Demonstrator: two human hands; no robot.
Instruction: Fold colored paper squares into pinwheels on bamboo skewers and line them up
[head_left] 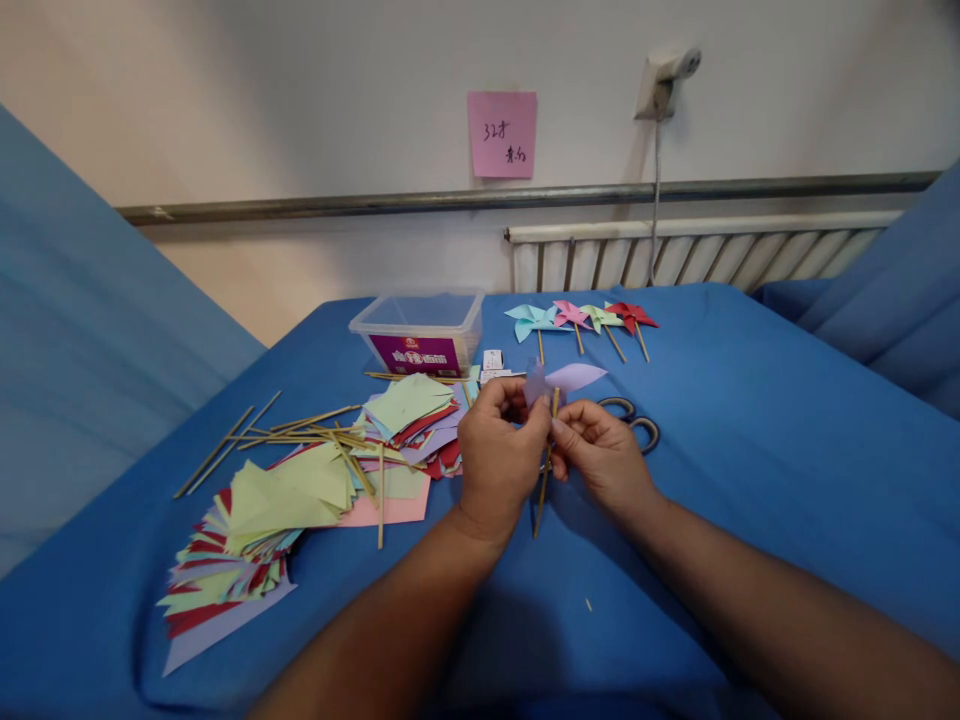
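Over the middle of the blue table, a purple paper pinwheel (576, 376) is gripped in my left hand (499, 440), whose thumb presses near its centre. A thin wooden stick (545, 490) slants downward between my two hands, its upper end against the pinwheel. The fingers of my right hand (592, 445) are closed in a pinch around the stick just below the paper. Whether a pin joins the two is hidden by my fingers. Behind my right hand lie scissors (646, 434), only their dark handles showing well.
Finished pinwheels (534, 320) lie in a row at the back. Left of them stands a clear plastic box (416, 312) with a purple label. Stacks of cut coloured paper (292, 495) and loose sticks (300, 432) spread over the left side. A small white box (493, 360) sits behind my left hand.
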